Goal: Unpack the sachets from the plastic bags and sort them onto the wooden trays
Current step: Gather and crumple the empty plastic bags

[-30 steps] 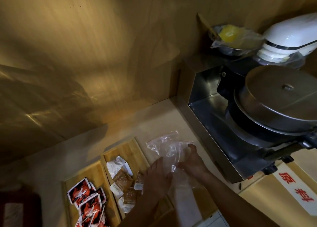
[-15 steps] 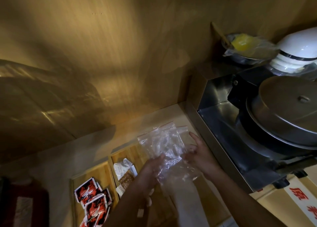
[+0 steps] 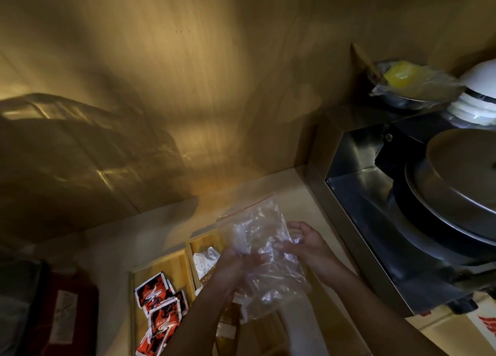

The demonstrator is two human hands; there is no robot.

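A crumpled clear plastic bag (image 3: 264,259) with a red zip strip along its top is held up between both hands above the trays. My left hand (image 3: 236,264) grips its left side and my right hand (image 3: 306,244) grips its right side. Whether anything is inside the bag I cannot tell. Below, the left wooden tray (image 3: 163,261) holds several red-and-black sachets (image 3: 158,304). The middle wooden tray (image 3: 204,244) holds white and brown sachets (image 3: 205,260), partly hidden by my left forearm.
A steel appliance (image 3: 375,221) with a round metal lid (image 3: 461,173) stands close on the right. Behind it sit a bowl wrapped in plastic (image 3: 410,87) and a white mixer head (image 3: 480,87). A wooden wall rises behind the counter. A dark red object (image 3: 64,307) lies far left.
Both hands have lifted the bag off the counter and raised it above the trays; the bag is now bunched between them. The view has shifted slightly.
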